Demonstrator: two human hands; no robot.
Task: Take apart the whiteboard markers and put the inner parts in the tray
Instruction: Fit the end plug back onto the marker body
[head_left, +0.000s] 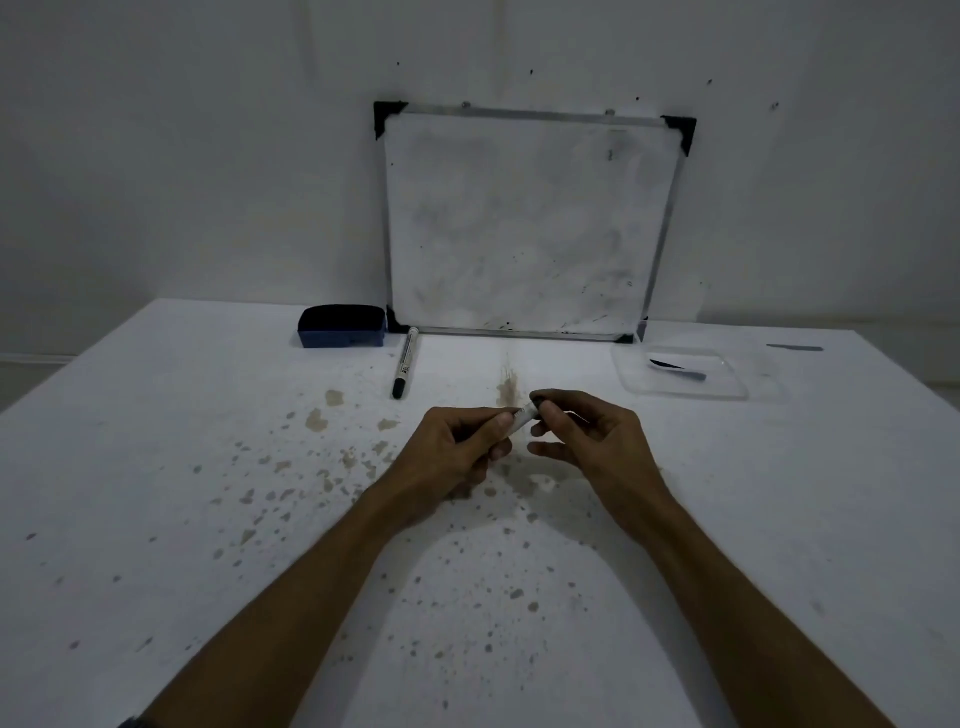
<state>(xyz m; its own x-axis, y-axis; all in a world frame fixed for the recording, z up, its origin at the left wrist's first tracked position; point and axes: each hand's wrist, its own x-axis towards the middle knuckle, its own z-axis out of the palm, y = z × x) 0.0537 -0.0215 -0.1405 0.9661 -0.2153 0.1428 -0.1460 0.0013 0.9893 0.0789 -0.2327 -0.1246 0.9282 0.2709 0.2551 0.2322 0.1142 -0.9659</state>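
Gripping the white-barrelled marker (521, 415) mid-frame in my closed left hand (457, 449), I pinch its black end with my right hand (587, 436). A sudden release could spatter ink on the stained white desk (156, 467), short of the clear plastic tray (727, 387) upper right.
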